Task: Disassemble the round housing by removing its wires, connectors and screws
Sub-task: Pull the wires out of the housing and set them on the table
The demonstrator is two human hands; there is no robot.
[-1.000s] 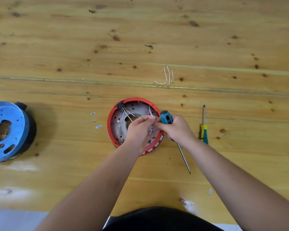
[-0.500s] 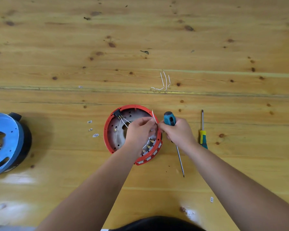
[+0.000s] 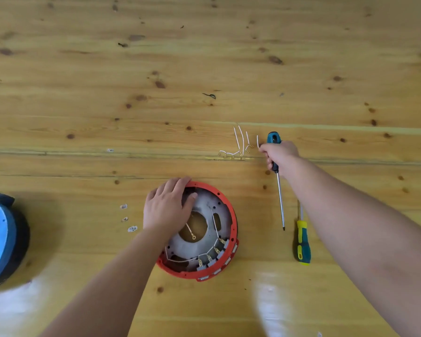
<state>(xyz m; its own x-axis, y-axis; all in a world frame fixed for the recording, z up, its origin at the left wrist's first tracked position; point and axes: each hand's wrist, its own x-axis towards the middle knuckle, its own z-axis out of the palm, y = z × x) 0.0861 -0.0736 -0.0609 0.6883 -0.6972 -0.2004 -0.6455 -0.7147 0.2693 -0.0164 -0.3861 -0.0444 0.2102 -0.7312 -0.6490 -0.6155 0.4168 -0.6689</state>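
Note:
The round red housing (image 3: 232, 222) lies open side up on the wooden table, its grey inner plate showing white wires and several connectors (image 3: 209, 259) along the near rim. My left hand (image 3: 167, 206) rests flat on the housing's far left rim, fingers spread. My right hand (image 3: 280, 155) is stretched out to the far right of the housing, gripping a teal-handled screwdriver (image 3: 278, 188) with its shaft pointing toward me, and pinching a short white wire (image 3: 257, 141) at the fingertips. That wire stands right beside a small pile of removed white wires (image 3: 238, 147).
A second screwdriver (image 3: 303, 242) with a yellow and teal handle lies right of the housing. A blue and black round part (image 3: 0, 237) sits at the left edge. Small white label pieces (image 3: 128, 218) lie left of the housing, another (image 3: 110, 150) farther back.
My right hand has left the housing and moved away to the far right with the screwdriver and a pulled-out white wire, reaching the wire pile. My left hand shifted to the housing's far left rim.

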